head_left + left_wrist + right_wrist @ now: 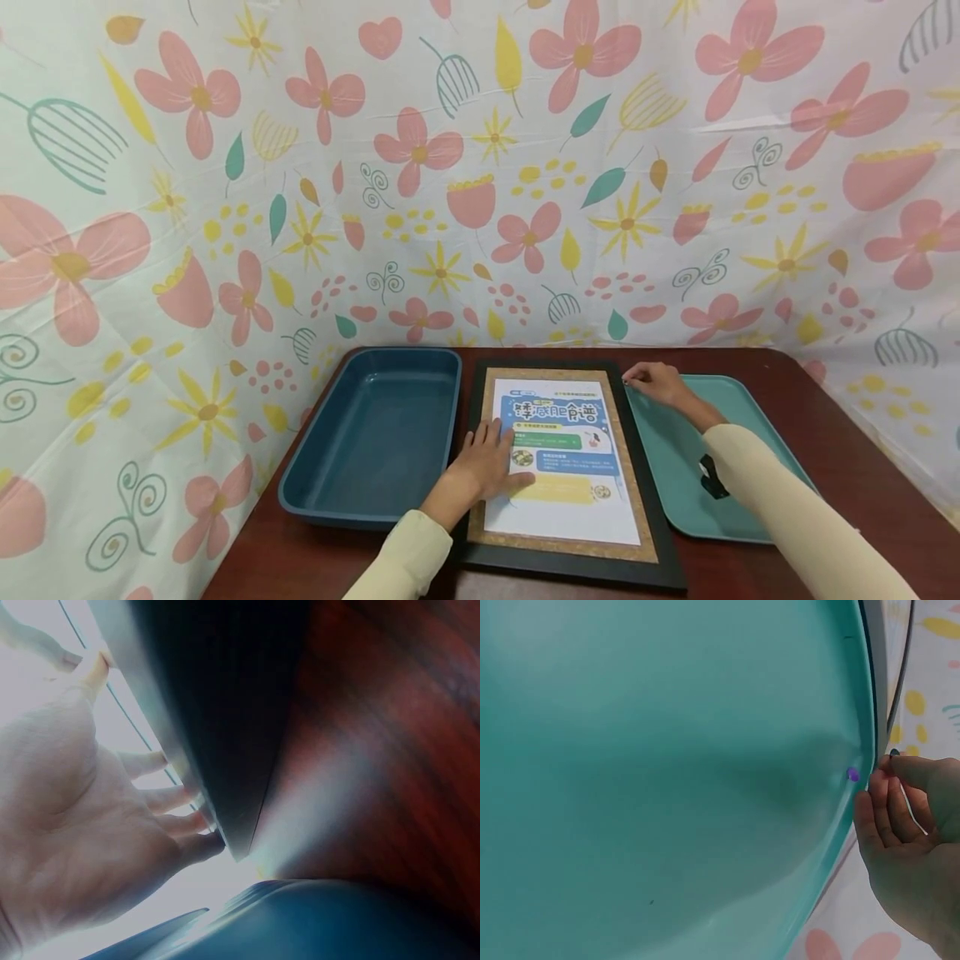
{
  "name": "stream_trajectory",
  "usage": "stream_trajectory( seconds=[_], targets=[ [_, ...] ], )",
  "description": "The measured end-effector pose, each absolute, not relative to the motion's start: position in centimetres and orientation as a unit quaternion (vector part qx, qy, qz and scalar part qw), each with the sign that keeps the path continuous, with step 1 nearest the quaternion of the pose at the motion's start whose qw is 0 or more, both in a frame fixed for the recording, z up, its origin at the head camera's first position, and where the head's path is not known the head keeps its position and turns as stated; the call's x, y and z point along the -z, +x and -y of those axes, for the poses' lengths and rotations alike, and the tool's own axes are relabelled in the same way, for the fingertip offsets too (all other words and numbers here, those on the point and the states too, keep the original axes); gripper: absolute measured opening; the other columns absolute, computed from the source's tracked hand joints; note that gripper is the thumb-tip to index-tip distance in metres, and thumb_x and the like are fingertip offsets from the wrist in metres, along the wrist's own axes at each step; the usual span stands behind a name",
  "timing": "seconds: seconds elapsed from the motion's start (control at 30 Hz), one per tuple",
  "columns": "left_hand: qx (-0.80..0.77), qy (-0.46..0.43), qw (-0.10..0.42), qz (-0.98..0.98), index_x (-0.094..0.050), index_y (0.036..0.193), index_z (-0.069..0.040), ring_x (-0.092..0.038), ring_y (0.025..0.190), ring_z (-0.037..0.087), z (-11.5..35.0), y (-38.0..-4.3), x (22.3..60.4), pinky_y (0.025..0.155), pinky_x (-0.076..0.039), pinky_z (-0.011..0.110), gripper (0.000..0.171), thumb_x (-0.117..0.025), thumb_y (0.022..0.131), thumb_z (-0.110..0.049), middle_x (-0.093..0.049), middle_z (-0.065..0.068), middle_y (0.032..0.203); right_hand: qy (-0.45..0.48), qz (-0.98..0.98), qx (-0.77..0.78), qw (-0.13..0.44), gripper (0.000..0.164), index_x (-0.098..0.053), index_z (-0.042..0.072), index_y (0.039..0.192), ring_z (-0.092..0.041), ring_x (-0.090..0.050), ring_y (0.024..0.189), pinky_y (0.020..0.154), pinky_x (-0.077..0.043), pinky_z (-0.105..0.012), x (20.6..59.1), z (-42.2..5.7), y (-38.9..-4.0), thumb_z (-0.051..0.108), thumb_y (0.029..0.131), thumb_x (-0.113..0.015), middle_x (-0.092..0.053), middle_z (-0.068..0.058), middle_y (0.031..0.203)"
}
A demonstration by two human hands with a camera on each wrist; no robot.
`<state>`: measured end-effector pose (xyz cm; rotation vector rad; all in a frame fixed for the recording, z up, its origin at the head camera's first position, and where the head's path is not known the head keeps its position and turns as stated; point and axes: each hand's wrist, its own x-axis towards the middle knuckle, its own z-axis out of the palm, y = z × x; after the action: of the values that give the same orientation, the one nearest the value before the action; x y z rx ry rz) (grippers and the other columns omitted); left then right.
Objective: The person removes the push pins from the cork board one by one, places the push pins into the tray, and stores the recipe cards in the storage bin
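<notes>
Seemingly a pinning step: the left hand (483,465), fingers apart, rests on the sheet (564,460); the right hand (660,385) pinches a probable pin (895,752) (barely visible) near the frame's (570,564) upper-right corner, calling for careful placing.

This is looking like a fabric-screened tabletop workspace; whether it is belonging to a home, an office or a studio, I cannot tell. White creased fabric printed with pink, yellow and teal flowers (420,225) is hanging behind the right hand's (662,388) grip and enclosing the left side. Beneath the grip, a reddish-brown wood-grained table (855,454) is holding a black-framed rectangular cork board (570,568) between blue and teal rectangular trays (682,475).
</notes>
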<state>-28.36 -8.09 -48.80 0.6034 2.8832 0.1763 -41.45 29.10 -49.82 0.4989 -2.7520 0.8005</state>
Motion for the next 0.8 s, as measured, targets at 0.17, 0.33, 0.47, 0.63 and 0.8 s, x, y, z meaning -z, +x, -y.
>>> stream_trajectory(
  seconds=[0.17, 0.33, 0.47, 0.63, 0.8],
  targets=[
    [-0.058, 0.206, 0.092, -0.973, -0.029, 0.165, -0.011, -0.018, 0.158, 0.035, 8.1, -28.3, 48.8, 0.124, -0.024, 0.055, 0.091, -0.055, 0.099, -0.067, -0.019, 0.015, 0.171, 0.170, 0.940, -0.277, 0.109, 0.009, -0.076, -0.004, 0.100, -0.032, -0.071, 0.084, 0.070, -0.057, -0.044, 50.0, -29.7, -41.2, 0.001, 0.098, -0.068, -0.076, -0.019, 0.095],
    [-0.055, 0.207, 0.097, -0.972, -0.027, 0.165, -0.011, -0.017, 0.158, 0.035, 8.1, -28.4, 48.9, 0.124, -0.023, 0.055, 0.091, -0.053, 0.099, -0.068, -0.018, 0.016, 0.172, 0.171, 0.940, -0.276, 0.100, 0.010, -0.076, -0.005, 0.099, -0.033, -0.071, 0.083, 0.069, -0.057, -0.042, 50.1, -30.3, -41.0, -0.001, 0.097, -0.067, -0.075, -0.019, 0.094],
    [-0.059, 0.206, 0.099, -0.972, -0.027, 0.166, -0.011, -0.016, 0.158, 0.036, 8.1, -28.6, 49.0, 0.124, -0.022, 0.056, 0.091, -0.053, 0.099, -0.068, -0.017, 0.016, 0.172, 0.167, 0.941, -0.279, 0.089, 0.011, -0.076, -0.006, 0.099, -0.034, -0.070, 0.085, 0.070, -0.058, -0.043, 50.3, -30.7, -40.9, -0.002, 0.097, -0.066, -0.075, -0.020, 0.094],
    [-0.064, 0.209, 0.096, -0.971, -0.027, 0.165, -0.011, -0.017, 0.158, 0.036, 8.2, -28.6, 48.9, 0.124, -0.023, 0.055, 0.092, -0.053, 0.099, -0.069, -0.018, 0.016, 0.172, 0.171, 0.939, -0.287, 0.084, 0.010, -0.076, -0.007, 0.099, -0.035, -0.070, 0.086, 0.071, -0.059, -0.043, 50.7, -31.2, -40.7, -0.005, 0.096, -0.066, -0.074, -0.022, 0.096],
    [-0.066, 0.215, 0.094, -0.970, -0.028, 0.165, -0.011, -0.018, 0.158, 0.035, 8.2, -28.4, 48.9, 0.123, -0.025, 0.055, 0.092, -0.054, 0.099, -0.068, -0.019, 0.016, 0.171, 0.181, 0.935, -0.291, 0.088, 0.009, -0.076, -0.007, 0.098, -0.033, -0.070, 0.084, 0.070, -0.059, -0.043, 51.1, -31.6, -40.6, -0.006, 0.094, -0.067, -0.074, -0.022, 0.095]
  ],
)
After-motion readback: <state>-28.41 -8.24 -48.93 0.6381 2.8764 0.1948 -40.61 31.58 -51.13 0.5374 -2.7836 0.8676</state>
